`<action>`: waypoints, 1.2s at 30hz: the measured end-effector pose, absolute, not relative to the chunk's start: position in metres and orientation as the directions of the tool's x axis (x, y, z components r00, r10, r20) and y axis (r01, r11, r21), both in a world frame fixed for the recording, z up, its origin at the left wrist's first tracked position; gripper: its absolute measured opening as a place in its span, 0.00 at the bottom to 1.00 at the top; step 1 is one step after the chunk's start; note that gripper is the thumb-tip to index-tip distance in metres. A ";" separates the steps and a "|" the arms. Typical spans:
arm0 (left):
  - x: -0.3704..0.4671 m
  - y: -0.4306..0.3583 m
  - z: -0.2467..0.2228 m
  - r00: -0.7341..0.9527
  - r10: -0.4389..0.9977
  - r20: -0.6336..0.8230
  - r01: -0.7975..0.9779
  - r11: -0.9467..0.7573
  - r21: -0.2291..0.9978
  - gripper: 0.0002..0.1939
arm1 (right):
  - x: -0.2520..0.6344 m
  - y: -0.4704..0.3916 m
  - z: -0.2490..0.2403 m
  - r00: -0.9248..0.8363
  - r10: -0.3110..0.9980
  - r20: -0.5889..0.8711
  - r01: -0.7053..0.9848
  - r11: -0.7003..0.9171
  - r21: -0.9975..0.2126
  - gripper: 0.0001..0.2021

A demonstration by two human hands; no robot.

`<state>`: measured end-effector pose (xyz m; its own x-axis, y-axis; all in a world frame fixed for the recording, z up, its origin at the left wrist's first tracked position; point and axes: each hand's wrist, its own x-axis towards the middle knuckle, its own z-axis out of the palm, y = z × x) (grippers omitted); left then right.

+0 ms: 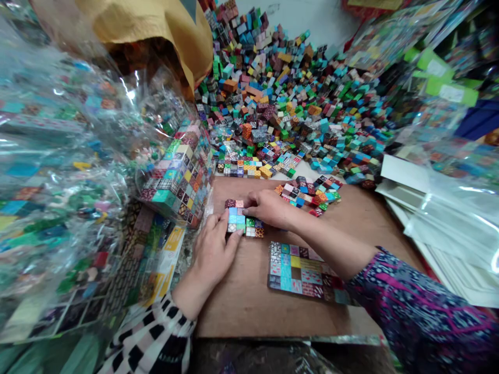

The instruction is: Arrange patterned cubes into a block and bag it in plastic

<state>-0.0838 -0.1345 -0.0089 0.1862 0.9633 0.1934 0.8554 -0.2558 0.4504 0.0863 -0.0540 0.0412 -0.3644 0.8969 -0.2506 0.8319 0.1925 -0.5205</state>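
On the brown board [234, 306] lies a small flat group of coloured, patterned cubes [236, 219] set in rows. My left hand [212, 249] is closed against its left side, fingertips along the edge and thumb at the near corner. My right hand [268, 208] reaches over its far right side, thumb and forefinger pinched together at the cubes. Whatever sits between those fingers is hidden. Nearer me, partly under my right forearm, is a larger flat slab of patterned cubes [296, 272]. Loose cubes [307, 193] lie just beyond my right hand.
A big heap of mixed cubes [280, 104] rises behind the board. At left stand a wrapped block of cubes [183, 176] and clear plastic bags [70, 171] of small coloured pieces. White flat cards [413, 202] are stacked at right. A golden sack [156, 26] hangs at the upper left.
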 end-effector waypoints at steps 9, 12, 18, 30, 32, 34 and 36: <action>-0.085 -0.136 -0.010 0.213 0.951 0.224 0.851 -0.293 0.436 0.28 | 0.087 -0.054 0.039 -0.435 0.893 -0.117 0.852 0.366 -0.374 0.15; -0.084 -0.136 -0.011 0.213 0.950 0.228 0.859 -0.293 0.419 0.28 | 0.084 -0.056 0.043 -0.577 0.812 -0.089 0.803 0.543 -0.248 0.20; -0.084 -0.136 -0.012 0.216 0.948 0.235 0.857 -0.300 0.420 0.28 | 0.080 -0.058 0.049 -0.640 0.752 -0.157 0.768 0.631 -0.107 0.23; -0.084 -0.136 -0.010 0.271 0.933 0.235 0.873 -0.341 0.349 0.23 | 0.085 -0.049 0.036 -0.656 0.743 -0.133 0.737 0.594 -0.322 0.24; -0.084 -0.136 -0.011 0.278 0.930 0.242 0.871 -0.350 0.346 0.23 | 0.086 -0.048 0.037 -0.655 0.742 -0.140 0.738 0.589 -0.329 0.24; -0.084 -0.136 -0.012 0.279 0.927 0.251 0.871 -0.354 0.341 0.23 | 0.085 -0.047 0.036 -0.660 0.737 -0.146 0.737 0.596 -0.318 0.24; -0.084 -0.136 -0.012 0.282 0.923 0.261 0.872 -0.360 0.331 0.23 | 0.084 -0.045 0.036 -0.668 0.729 -0.150 0.733 0.610 -0.301 0.23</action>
